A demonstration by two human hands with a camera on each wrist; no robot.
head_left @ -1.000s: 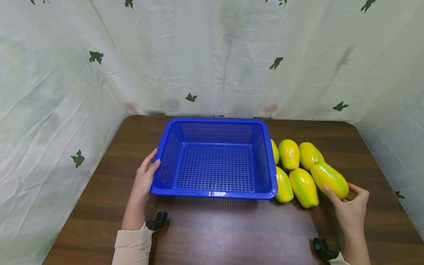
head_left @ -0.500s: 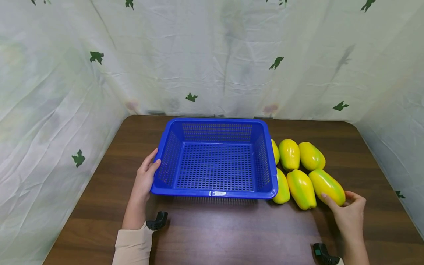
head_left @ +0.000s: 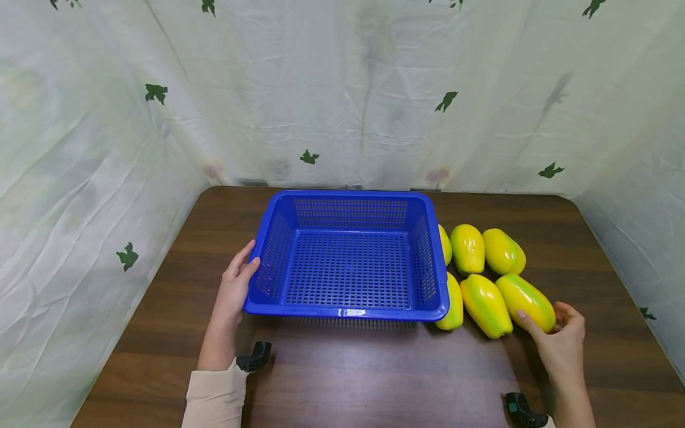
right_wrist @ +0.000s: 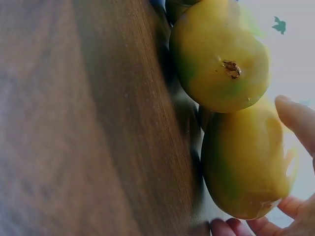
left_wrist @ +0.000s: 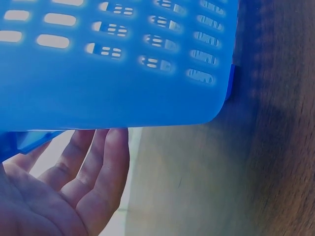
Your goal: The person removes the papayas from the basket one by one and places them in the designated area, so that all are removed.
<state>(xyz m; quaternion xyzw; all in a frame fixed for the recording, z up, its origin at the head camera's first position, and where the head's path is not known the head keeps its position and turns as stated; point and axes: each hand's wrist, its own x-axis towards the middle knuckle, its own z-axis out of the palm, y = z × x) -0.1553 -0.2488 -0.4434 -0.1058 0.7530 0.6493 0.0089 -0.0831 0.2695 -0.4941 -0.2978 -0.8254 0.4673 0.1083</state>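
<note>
A blue plastic basket [head_left: 346, 312] with slotted walls stands on the table, nothing inside it. My left hand [head_left: 233, 285] holds its left rim, thumb at the top edge; the left wrist view shows the fingers [left_wrist: 110, 167] against the outer wall. To the basket's right lie several yellow-green papayas in two rows. My right hand [head_left: 562, 345] grips the near-right papaya [head_left: 527, 302], thumb on its near side and fingers round its right end. That papaya leans beside the middle one [head_left: 486, 306]. The basket partly covers the two leftmost papayas.
The brown wooden table [head_left: 374, 374] has a patterned white curtain [head_left: 342, 89] round its back and sides. Two more papayas, one yellow [head_left: 468, 248] and one greener [head_left: 504, 251], lie in the far row. Black wrist devices sit on both forearms.
My right hand has moved left and lowered its papaya against the near row, whose papayas have shifted left, the leftmost further behind the basket. My left hand and the basket have stayed put.
</note>
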